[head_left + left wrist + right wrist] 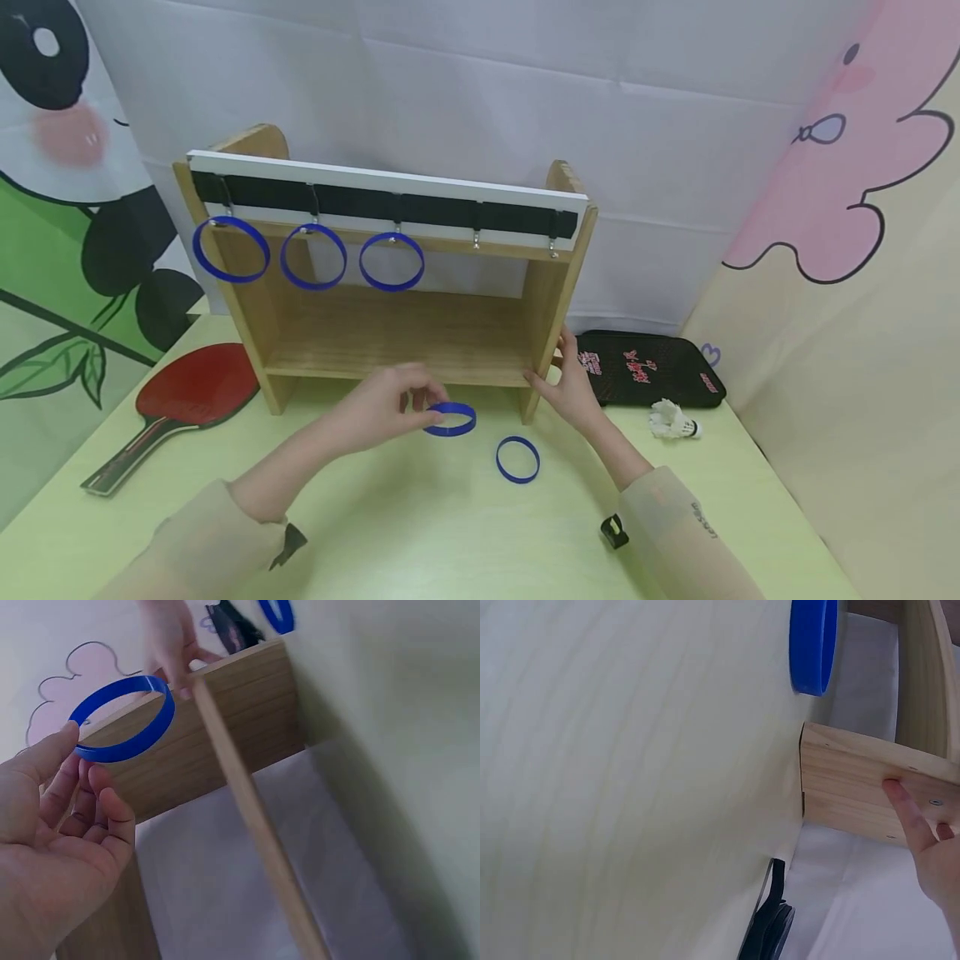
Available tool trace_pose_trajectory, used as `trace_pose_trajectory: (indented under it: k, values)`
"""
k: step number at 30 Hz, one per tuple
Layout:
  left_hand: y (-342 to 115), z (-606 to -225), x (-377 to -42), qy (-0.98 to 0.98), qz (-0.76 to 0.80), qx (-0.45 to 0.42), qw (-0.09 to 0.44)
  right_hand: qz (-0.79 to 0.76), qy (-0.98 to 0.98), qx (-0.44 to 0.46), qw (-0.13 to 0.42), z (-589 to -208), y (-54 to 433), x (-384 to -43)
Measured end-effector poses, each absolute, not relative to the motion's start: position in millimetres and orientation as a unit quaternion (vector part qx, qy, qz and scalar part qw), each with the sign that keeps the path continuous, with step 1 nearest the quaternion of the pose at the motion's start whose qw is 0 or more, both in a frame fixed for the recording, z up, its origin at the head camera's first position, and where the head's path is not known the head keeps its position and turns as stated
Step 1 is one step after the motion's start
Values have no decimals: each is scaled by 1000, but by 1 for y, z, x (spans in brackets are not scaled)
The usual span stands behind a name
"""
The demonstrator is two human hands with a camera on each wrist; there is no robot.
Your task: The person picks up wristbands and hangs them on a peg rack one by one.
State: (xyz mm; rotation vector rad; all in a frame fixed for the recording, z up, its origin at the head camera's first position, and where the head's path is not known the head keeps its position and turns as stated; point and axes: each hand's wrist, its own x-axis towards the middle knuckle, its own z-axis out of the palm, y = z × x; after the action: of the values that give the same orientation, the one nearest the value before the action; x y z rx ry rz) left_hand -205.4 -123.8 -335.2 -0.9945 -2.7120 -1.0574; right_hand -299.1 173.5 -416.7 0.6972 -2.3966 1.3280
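Note:
A blue ring point(452, 420) is pinched between the thumb and fingertips of my left hand point(390, 408), in front of the wooden shelf's lower board. In the left wrist view the ring point(124, 754) sticks out beyond the fingertips. My right hand point(573, 390) rests against the right side panel point(553, 312) of the shelf, thumb at its front edge. The right wrist view shows a straight finger point(906, 810) touching the panel's outer face. Three blue rings point(392, 262) hang from hooks on the shelf's black strip; two hooks point(476, 240) at the right hold none. Another blue ring point(517, 460) lies on the table.
A red table tennis bat point(198, 385) lies left of the shelf. Right of it are a black case point(652, 368) and a shuttlecock point(673, 420). A small black object point(614, 532) shows beside the right sleeve. Behind the shelf hangs a pale cloth point(480, 92).

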Motion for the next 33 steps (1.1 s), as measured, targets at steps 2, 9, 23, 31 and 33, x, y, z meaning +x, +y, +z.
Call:
trace_pose_trajectory:
  k: [2, 9, 23, 31, 33]
  values:
    - [-123, -325, -204, -877, -363, -314, 42, 467, -834, 249, 159, -417, 174, -299]
    - [-120, -289, -200, -859, -423, -272, 92, 472, -829, 255, 157, -417, 175, -296]
    - [-108, -261, -204, -722, -633, -221, 174, 479, -828, 249, 152, -422, 174, -299]
    - [-96, -262, -221, -628, -721, -211, 202, 472, -831, 254, 147, -397, 166, -276]
    - [-94, -264, -225, -607, -739, -212, 204, 472, -834, 248, 141, -395, 165, -275]
